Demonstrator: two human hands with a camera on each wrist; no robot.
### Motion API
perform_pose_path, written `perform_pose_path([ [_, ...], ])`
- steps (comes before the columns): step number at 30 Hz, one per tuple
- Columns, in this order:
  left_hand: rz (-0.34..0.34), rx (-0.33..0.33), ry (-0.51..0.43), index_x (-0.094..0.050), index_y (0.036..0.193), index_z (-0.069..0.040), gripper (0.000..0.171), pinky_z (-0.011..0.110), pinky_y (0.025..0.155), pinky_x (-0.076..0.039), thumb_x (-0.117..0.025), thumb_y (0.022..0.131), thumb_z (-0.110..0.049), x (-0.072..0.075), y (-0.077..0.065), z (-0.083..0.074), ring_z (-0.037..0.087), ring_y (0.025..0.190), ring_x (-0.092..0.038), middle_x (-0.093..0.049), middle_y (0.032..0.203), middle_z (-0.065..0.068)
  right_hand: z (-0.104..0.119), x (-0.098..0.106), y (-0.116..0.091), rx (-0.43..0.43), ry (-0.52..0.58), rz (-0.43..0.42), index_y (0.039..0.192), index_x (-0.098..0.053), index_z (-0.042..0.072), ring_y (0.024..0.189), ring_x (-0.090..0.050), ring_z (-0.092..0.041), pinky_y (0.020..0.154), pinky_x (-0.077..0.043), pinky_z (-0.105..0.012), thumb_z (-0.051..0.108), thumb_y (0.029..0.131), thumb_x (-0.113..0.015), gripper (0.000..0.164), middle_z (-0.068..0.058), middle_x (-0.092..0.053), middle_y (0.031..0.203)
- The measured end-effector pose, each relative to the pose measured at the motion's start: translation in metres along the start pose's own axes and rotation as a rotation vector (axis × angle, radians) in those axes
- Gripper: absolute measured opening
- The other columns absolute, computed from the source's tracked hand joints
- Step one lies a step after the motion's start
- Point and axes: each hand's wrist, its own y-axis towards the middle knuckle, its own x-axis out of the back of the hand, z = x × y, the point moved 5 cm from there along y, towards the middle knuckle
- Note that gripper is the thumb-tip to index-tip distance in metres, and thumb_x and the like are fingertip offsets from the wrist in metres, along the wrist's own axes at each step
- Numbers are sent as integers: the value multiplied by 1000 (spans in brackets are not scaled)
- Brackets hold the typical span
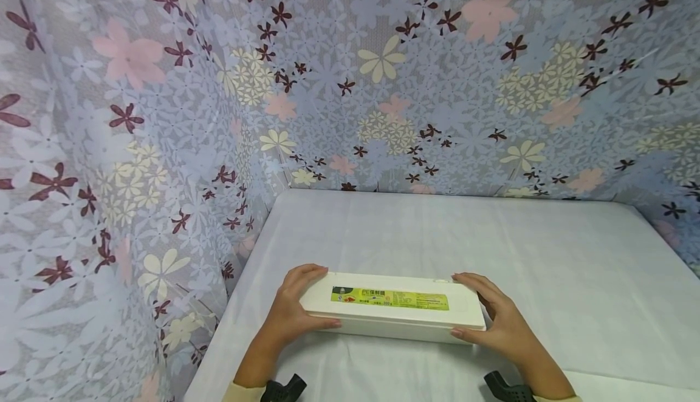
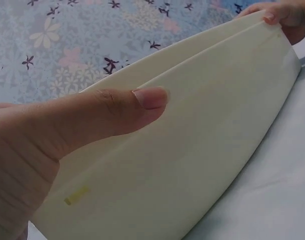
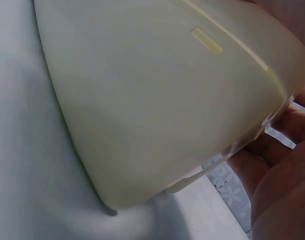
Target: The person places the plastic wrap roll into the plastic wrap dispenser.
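Note:
A long white cling film box (image 1: 394, 328) lies on the white-covered table, its lid down and a yellow-green label (image 1: 389, 299) on top. My left hand (image 1: 292, 308) grips its left end, thumb on the near side and fingers over the far edge. The other end is held by my right hand (image 1: 499, 320) in the same way. In the left wrist view, the left thumb (image 2: 117, 107) presses by the lid seam of the box (image 2: 202, 120). The right wrist view has the box's front (image 3: 137, 100) close up, with the right hand's fingers (image 3: 257, 160) around the end.
White cloth covers the table (image 1: 437, 232), with a fold near the front right. Flowered fabric (image 1: 328, 104) hangs behind the table and down its left side. A black strap device (image 1: 284, 388) sits on each wrist.

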Motion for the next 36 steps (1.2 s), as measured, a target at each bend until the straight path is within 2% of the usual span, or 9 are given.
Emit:
perform_pose_path([
  [7, 20, -1, -10, -66, 143, -16, 101, 58, 112, -37, -107, 53, -39, -4, 0, -2, 24, 138, -45, -53, 146, -2, 1, 3, 0, 42, 26, 24, 154, -53, 12, 137, -46, -14, 107, -38, -16, 7, 68, -101, 99, -16, -48, 150],
  [12, 23, -29, 26, -66, 143, -19, 98, 58, 111, -39, -106, 56, -40, -5, 0, -3, 25, 138, -43, -53, 146, -1, -2, 4, -1, 43, 45, 30, 154, -53, 12, 136, -46, -15, 107, -38, -16, 5, 67, -101, 99, -14, -47, 150],
  [20, 37, -67, 81, -66, 142, -10, 100, 57, 109, -41, -106, 55, -39, -4, -4, 2, 28, 140, -41, -52, 148, 2, -1, 0, 0, 32, 28, 35, 154, -53, 13, 136, -46, -13, 108, -36, -15, 10, 66, -103, 101, -15, -47, 151],
  [22, 43, -52, 74, -66, 143, -12, 101, 57, 110, -40, -106, 55, -40, -4, -3, 3, 28, 141, -40, -52, 148, 1, -1, 0, 1, 14, 26, 35, 155, -52, 16, 137, -45, -12, 108, -35, -14, 12, 68, -102, 101, -13, -46, 152],
  [26, 84, -10, 28, -60, 149, -18, 105, 61, 112, -37, -106, 57, -40, -5, 1, 5, 28, 144, -35, -47, 153, 1, -3, 0, 2, -26, 25, 49, 159, -47, 20, 140, -42, -12, 110, -32, -13, 16, 71, -101, 103, -14, -43, 156],
  [29, 128, 28, -56, -54, 154, -26, 105, 65, 114, -31, -104, 64, -37, -4, 1, 7, 28, 148, -30, -41, 159, 0, -6, -1, 1, -51, 54, 73, 160, -44, 20, 139, -43, -13, 108, -33, -12, 15, 73, -100, 103, -13, -42, 157],
  [32, 149, 48, -133, -51, 156, -28, 101, 68, 114, -26, -102, 69, -29, -2, -1, 8, 29, 151, -27, -37, 163, 1, -6, -1, 1, -53, 90, 90, 161, -42, 19, 136, -45, -13, 107, -35, -13, 11, 74, -99, 104, -12, -41, 157],
  [36, 144, 44, -154, -52, 156, -26, 97, 70, 114, -24, -100, 72, -26, 0, -4, 9, 31, 151, -28, -37, 163, 3, -4, -2, 0, -16, 111, 97, 162, -41, 15, 136, -45, -13, 106, -35, -13, 4, 72, -98, 107, -18, -41, 156],
])
